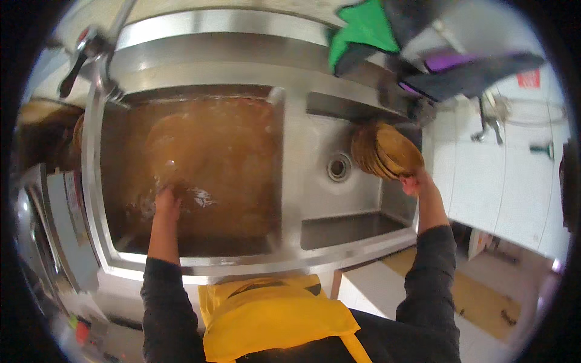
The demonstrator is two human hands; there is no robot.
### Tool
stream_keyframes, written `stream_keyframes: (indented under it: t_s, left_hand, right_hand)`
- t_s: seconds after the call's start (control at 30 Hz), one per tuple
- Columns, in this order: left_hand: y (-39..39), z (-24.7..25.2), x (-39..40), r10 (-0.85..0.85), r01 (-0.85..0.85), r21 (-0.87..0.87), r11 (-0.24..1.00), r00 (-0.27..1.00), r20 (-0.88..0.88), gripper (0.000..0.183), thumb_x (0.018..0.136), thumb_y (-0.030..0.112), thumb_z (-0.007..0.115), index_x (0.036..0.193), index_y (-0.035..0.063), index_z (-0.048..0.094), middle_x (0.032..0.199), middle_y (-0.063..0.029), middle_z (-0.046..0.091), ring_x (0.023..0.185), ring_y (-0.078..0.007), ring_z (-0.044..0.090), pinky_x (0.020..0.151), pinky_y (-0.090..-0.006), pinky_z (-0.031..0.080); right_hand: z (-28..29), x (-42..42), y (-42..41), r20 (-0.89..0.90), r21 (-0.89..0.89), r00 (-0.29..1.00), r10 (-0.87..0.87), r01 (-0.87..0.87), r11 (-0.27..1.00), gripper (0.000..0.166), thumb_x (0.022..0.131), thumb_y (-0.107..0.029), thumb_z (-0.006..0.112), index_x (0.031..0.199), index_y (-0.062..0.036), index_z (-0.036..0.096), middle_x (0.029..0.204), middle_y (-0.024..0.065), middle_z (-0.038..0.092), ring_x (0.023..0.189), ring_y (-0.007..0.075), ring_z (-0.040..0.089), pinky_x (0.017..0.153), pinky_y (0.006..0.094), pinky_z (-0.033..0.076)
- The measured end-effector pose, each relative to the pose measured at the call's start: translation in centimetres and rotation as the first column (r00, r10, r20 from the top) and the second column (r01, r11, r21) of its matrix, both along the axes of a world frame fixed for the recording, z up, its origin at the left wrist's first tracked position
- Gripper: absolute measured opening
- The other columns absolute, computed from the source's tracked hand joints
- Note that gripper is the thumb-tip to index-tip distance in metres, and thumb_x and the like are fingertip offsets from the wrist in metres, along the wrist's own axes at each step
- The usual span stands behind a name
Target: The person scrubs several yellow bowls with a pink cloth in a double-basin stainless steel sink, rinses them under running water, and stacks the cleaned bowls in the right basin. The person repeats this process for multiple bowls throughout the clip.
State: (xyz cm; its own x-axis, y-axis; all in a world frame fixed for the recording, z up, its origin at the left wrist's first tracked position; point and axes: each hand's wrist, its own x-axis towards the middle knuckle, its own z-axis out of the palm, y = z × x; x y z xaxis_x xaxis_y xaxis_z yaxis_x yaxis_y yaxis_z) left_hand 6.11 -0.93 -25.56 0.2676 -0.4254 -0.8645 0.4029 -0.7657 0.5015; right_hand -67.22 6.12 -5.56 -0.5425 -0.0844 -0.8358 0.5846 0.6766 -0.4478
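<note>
Murky brown water (pixel 218 149) fills the left basin of a stainless steel double sink (pixel 292 181). My left hand (pixel 168 202) dips into it, with the fingertips under the surface, so whether they hold anything is hidden. A faint rounded shape shows in the water beyond that hand, too cloudy to name. In the right basin, a stack of brown bowls (pixel 366 152) lies tipped on its side near the far right corner. My right hand (pixel 415 182) grips the rim of the nearest brown bowl (pixel 399 147), which rests against the stack.
A round drain (pixel 338 168) sits left of the bowls. A lever faucet (pixel 93 59) stands at the far left corner. Green-and-black gloves (pixel 370 31) and purple-and-black gloves (pixel 454 75) hang beyond the right basin. White tiled wall (pixel 481 181) rises at right.
</note>
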Motion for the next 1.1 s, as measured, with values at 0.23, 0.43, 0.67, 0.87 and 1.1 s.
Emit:
stream_keyframes:
  t_s: [0.23,0.43,0.67,0.87,1.1]
  left_hand:
    - [-4.1,1.8,-2.8,0.085,-0.081,0.084,0.993,0.995,-0.05,0.031,0.085,0.014,0.056,0.115,0.0062,0.052,0.114,-0.0073,0.053,0.101,-0.0231,0.052,0.083,-0.0435,0.048]
    - [-3.2,-7.3,0.1,0.04,-0.076,-0.141,0.987,0.969,-0.242,0.024,0.082,0.008,0.052,0.105,0.0048,0.055,0.103,-0.0083,0.056,0.094,-0.0243,0.054,0.08,-0.0445,0.049]
    - [-4.4,-1.8,0.8,0.156,-0.292,-0.169,0.941,0.821,-0.55,0.031,0.074,0.006,0.053,0.105,0.0043,0.052,0.104,-0.0097,0.053,0.091,-0.0263,0.053,0.08,-0.0449,0.046]
    - [-2.6,3.9,3.5,-0.014,-0.046,-0.251,0.967,0.973,-0.23,0.05,0.074,0.012,0.058,0.121,0.0038,0.043,0.114,-0.0088,0.05,0.1,-0.0257,0.05,0.087,-0.0404,0.043]
    - [1.1,9.9,4.3,-0.255,0.453,-0.262,0.852,0.797,0.548,0.067,0.076,0.024,0.066,0.133,0.0007,0.041,0.122,-0.0183,0.05,0.112,-0.0294,0.049,0.093,-0.0376,0.041]
  right_hand:
    - [0.4,-2.0,1.7,-0.15,0.311,0.902,0.406,-0.347,0.885,0.035,0.091,-0.039,0.047,0.092,-0.0054,0.057,0.058,0.0061,0.051,0.043,0.0177,0.05,0.032,0.0333,0.034]
    - [2.3,8.2,2.2,-0.466,0.512,0.429,0.774,-0.582,0.632,0.05,0.096,-0.043,0.039,0.131,-0.0082,0.044,0.068,0.0032,0.052,0.056,0.0143,0.053,0.05,0.0279,0.044]
    - [4.2,33.5,-1.8,-0.175,-0.195,0.455,0.873,-0.885,0.423,0.055,0.088,-0.019,0.058,0.136,-0.0088,0.034,0.099,0.0036,0.054,0.089,0.0138,0.055,0.077,0.0281,0.048]
    - [-6.2,44.7,-5.2,-0.139,0.013,0.018,0.99,-1.0,0.02,0.044,0.084,-0.014,0.06,0.126,-0.0061,0.046,0.119,0.0175,0.055,0.111,0.0286,0.054,0.091,0.0382,0.046]
    - [-18.1,47.6,-1.1,-0.322,0.274,0.093,0.942,-0.943,0.187,0.031,0.084,-0.02,0.058,0.113,-0.0087,0.059,0.117,0.0177,0.057,0.107,0.0322,0.056,0.086,0.0411,0.048]
